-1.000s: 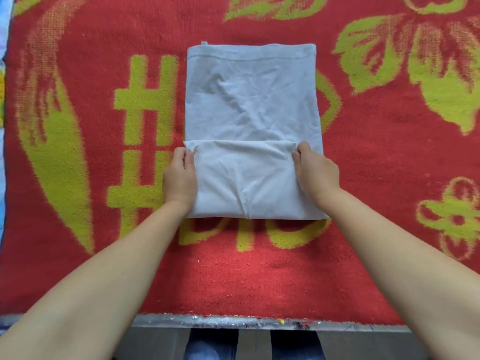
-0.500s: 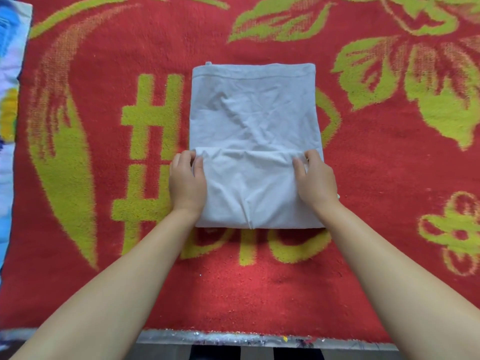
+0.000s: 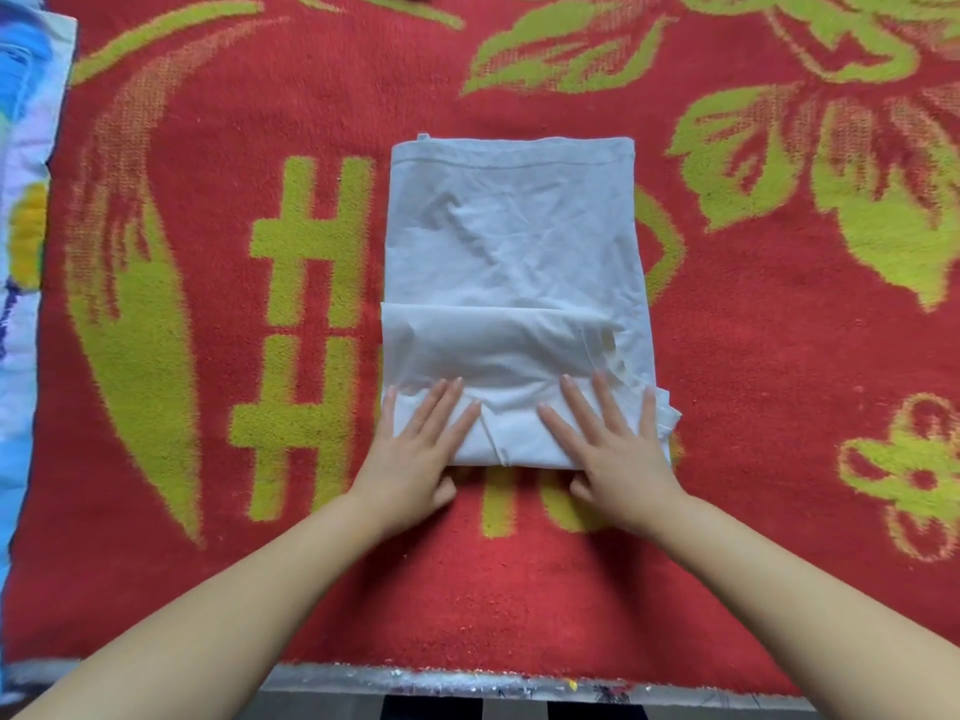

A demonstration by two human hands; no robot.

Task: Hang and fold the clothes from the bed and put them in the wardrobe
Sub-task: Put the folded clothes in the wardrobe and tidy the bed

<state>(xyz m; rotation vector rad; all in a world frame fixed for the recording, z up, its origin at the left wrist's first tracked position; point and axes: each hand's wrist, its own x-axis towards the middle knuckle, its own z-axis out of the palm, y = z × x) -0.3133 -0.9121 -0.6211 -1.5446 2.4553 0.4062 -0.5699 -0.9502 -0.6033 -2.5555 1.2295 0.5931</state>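
Observation:
A pale grey-white garment [image 3: 511,252] lies folded into a rectangle in the middle of the bed. Its near end is folded over into a flap. My left hand [image 3: 415,449] lies flat on the near left corner of that flap, fingers straight and spread. My right hand [image 3: 613,444] lies flat on the near right corner in the same way. Both hands press the cloth down and hold nothing. A bit of loose fabric sticks out at the garment's near right corner.
The bed is covered by a red blanket [image 3: 779,387] with yellow-green leaf and flower patterns. A blue and white printed cloth [image 3: 21,200] lies along the left edge. The bed's near edge [image 3: 467,680] runs across the bottom of the view.
Both hands let go of the flap's far edge and drew back toward me. They now lie flat with straight fingers on the near part of the fold.

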